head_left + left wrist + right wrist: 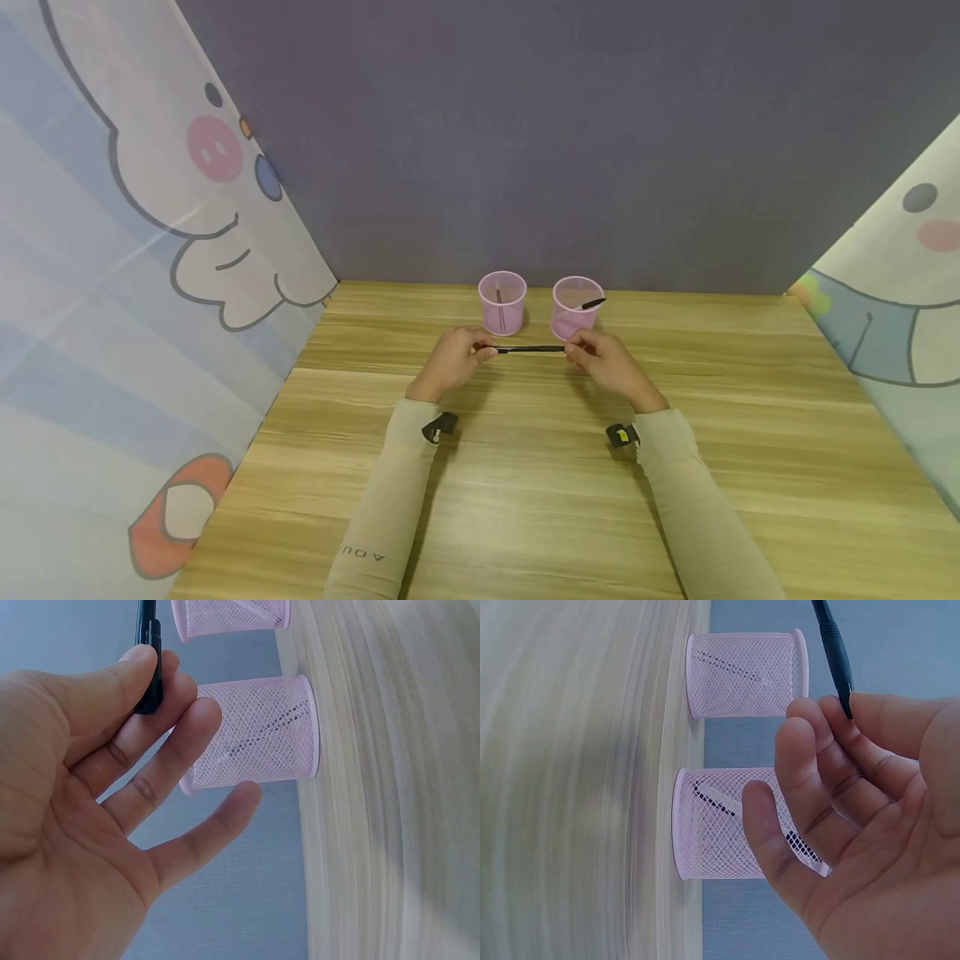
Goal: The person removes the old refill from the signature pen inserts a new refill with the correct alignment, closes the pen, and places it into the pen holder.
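A black pen [531, 349] lies level between my two hands, just above the table in front of two pink mesh cups. My left hand [453, 358] pinches its clip end between thumb and index finger; the other fingers spread loosely in the left wrist view. With thumb and fingertips, my right hand [607, 364] holds the opposite, tapering end [843, 682]. Behind the left hand stands the left cup [513, 320], with a thin dark stick inside. Behind the right hand, the right cup [562, 323] contains a pen with a black end [593, 304] leaning over the rim.
Both cups stand upright near the back of the wood-grain table [510, 500], a small gap between them. A dark grey panel [525, 142] rises behind the table. Cartoon-printed curtains [97, 333] hang along the left and right sides.
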The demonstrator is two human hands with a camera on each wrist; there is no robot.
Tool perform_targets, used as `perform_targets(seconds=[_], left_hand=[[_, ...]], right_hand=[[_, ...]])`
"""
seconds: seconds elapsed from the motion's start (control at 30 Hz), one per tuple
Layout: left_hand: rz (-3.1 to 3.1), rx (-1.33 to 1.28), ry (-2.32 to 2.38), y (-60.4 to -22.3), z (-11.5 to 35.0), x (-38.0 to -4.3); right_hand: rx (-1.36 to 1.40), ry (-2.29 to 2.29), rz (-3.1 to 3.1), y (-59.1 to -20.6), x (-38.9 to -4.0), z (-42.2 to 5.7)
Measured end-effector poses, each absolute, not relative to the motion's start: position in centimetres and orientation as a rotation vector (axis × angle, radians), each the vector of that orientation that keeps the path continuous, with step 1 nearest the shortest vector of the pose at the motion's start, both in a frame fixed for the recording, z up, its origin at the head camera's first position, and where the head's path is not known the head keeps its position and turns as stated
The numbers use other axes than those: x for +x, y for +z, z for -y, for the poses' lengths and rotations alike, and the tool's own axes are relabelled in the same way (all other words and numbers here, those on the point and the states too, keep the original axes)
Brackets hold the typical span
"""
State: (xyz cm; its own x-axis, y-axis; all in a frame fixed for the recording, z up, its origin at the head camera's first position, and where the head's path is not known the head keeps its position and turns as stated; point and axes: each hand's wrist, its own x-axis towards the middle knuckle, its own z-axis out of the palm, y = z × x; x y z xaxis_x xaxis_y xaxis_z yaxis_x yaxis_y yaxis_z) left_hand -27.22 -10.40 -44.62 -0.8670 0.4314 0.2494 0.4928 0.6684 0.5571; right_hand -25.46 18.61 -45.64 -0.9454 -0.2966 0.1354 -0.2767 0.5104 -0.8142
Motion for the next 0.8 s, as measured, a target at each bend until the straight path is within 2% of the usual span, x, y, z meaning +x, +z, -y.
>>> perform_targets(seconds=[0.8], left_hand=[[2.753,-0.791,-0.969,-44.67,10.55,-27.17]], right_hand=[[-0.534,-1.419,-2.745,-45.39,-25.26,-18.57]])
